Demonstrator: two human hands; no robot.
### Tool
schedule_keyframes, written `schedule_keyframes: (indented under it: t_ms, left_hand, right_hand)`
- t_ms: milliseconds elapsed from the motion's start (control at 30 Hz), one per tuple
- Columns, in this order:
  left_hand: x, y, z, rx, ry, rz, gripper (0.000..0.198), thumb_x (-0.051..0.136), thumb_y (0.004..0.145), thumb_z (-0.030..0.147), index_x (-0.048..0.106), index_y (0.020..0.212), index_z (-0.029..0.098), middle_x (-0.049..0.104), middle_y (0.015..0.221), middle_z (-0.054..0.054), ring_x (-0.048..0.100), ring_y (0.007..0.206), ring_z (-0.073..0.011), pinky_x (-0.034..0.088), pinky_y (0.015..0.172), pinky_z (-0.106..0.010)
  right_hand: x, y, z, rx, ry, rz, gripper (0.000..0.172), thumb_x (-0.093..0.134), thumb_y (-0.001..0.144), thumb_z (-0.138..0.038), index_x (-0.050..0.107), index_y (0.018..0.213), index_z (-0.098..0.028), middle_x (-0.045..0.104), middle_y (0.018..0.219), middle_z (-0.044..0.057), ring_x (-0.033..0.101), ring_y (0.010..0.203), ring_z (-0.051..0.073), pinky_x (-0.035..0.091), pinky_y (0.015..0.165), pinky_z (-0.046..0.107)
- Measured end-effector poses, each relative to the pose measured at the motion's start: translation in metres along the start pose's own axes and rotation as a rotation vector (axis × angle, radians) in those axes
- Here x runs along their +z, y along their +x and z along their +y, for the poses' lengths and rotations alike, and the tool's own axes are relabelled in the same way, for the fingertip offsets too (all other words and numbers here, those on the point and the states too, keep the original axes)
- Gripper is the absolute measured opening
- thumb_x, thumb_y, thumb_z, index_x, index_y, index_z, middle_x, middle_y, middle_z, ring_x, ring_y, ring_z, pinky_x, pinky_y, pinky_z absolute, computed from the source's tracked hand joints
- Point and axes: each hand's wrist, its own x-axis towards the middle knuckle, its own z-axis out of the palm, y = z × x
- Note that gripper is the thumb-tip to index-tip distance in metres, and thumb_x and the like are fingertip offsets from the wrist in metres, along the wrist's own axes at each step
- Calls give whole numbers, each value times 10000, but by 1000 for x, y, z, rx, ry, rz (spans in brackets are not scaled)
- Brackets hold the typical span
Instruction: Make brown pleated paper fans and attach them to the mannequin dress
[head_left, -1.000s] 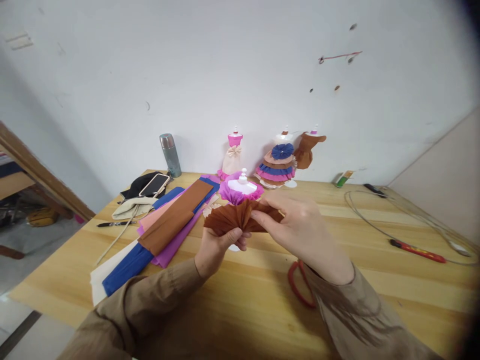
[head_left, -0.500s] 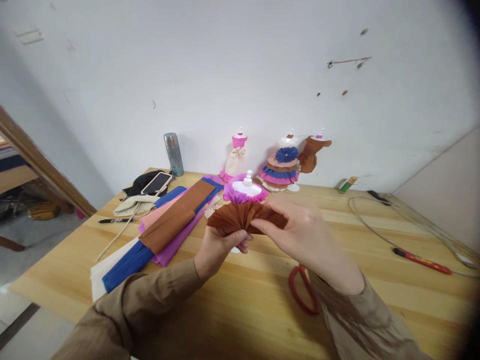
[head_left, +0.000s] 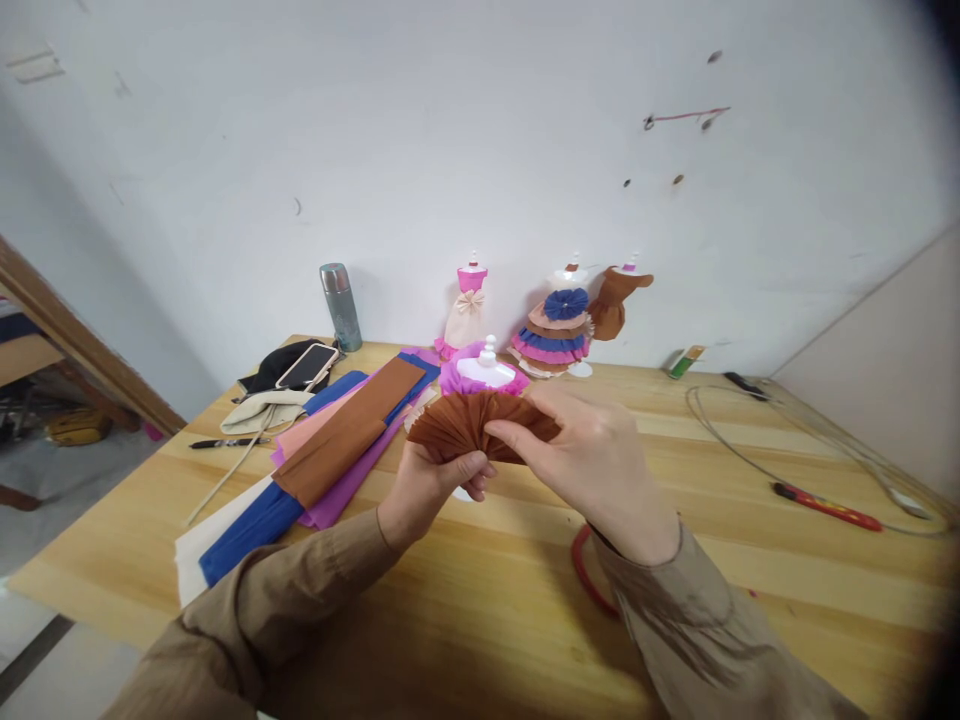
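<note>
A fan of pleated brown crepe paper [head_left: 450, 422] is held up between my two hands. My left hand [head_left: 431, 480] pinches its gathered lower middle between thumb and fingers. My right hand [head_left: 592, 455] grips the right part, its thumb pressed on the folds near the centre. Just behind the fan stands a small white mannequin [head_left: 486, 368] with purple paper around it, its lower part hidden by the fan and hands. Red-handled scissors [head_left: 587, 572] lie under my right forearm, mostly covered by the sleeve.
Strips of coloured crepe paper [head_left: 337, 430] lie at left, near a phone [head_left: 307, 366], a pen [head_left: 225, 443] and a flask [head_left: 341, 308]. Dressed mannequins [head_left: 466, 310] stand along the wall. A red glue gun [head_left: 829, 507] with its cable lies at right.
The view has shifted slightly. My right thumb and fingers have moved a little left along the fan, and my right sleeve now covers more of the scissors. Both hands keep their hold.
</note>
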Motion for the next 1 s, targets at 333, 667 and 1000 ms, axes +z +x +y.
schedule_keyframes:
  t_ms: [333,667,1000]
  left_hand:
    - [-2,1,0,17,-21,-25,274,803,666,339,694,711,91,704,627,-74,588,466,-123,524,472,-260]
    - [1,3,8,27,-44,-8,262,789,676,332,690,727,95,714,664,-67,583,482,-112,508,487,-252]
    - [3,5,12,61,-55,-24,252,789,680,335,685,715,108,701,653,-47,578,495,-104,504,482,-236]
  right_hand:
    - [-5,5,3,102,97,-31,277,661,793,-445,581,682,-204,585,603,15,510,570,163,369,561,304]
    - [-3,9,4,191,242,58,468,753,672,-419,591,1054,-203,671,1018,76,636,911,260,502,759,398]
    - [11,17,6,203,407,4,904,779,647,-299,368,1453,-307,630,1231,89,592,1146,314,458,978,540]
